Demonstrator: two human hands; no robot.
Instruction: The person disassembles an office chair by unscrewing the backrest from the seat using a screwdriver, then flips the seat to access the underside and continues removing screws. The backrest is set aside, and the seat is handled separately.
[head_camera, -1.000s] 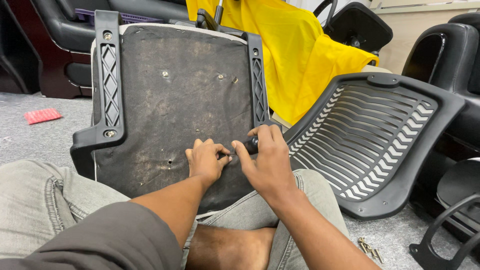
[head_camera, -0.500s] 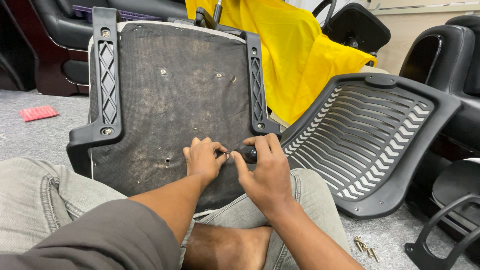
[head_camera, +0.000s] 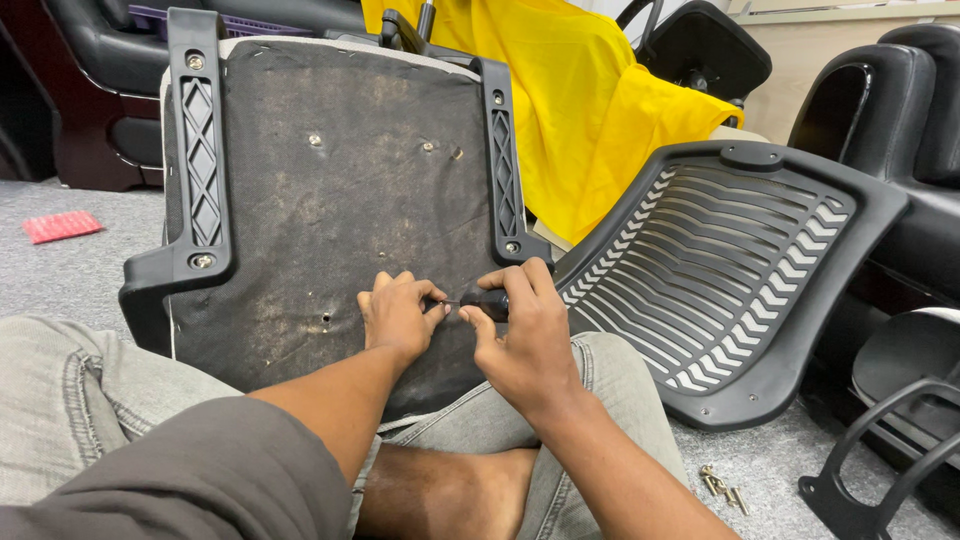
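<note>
My right hand (head_camera: 525, 335) is clenched on a black-handled screwdriver (head_camera: 478, 301), lying level with its shaft pointing left. My left hand (head_camera: 398, 315) pinches the tip against the scuffed, dusty seat underside (head_camera: 340, 190), propped over my lap. Beyond it, a slotted black plastic backrest (head_camera: 720, 270) leans against yellow cloth (head_camera: 570, 110).

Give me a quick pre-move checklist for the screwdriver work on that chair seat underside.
1. Right hand grips the screwdriver handle: ok.
2. Left hand steadies the tip against the seat base: ok.
3. Tip seated in a screw head: cannot tell, the fingers hide it.
4. Seat base propped against the person's legs, held upright: ok.
5. Loose screws lie together on the carpet, right of the knee: ok.
6. Armrest bracket screws present at both ends: ok.
</note>
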